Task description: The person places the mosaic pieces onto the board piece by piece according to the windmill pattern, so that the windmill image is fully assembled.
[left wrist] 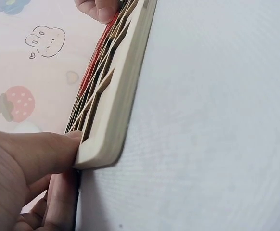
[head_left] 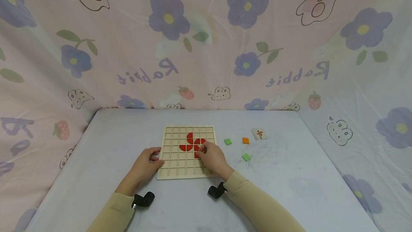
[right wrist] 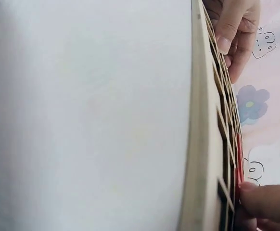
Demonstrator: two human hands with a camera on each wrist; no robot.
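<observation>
Nearest: black wrist cameras (head_left: 143, 199) at the tan cuffs, just above the bench (head_left: 273, 196). Left hand (head_left: 145, 164) braces the gridded board (head_left: 168, 167) at its left edge: thumb on the rim, other fingers bent against the side. Keep that pressure steady and light, else the board will likely slide.

Right hand (head_left: 213, 157): fingers narrow, looks like a thumb-and-finger pinch on the near red piece (head_left: 196, 155), right of the board's middle. Can't tell if it's fully seated; fingertips cover part. Square its edges to the cell walls, press flat, let go straight up so neighbours don't lift.

The other red pieces (head_left: 185, 148) lie in cells just beyond. Right of the board: a near green tile (head_left: 246, 157), then a far green tile (head_left: 228, 141) and an orange tile (head_left: 245, 140). Farther, the pattern card (head_left: 259, 134): check orientation against its red figure.
</observation>
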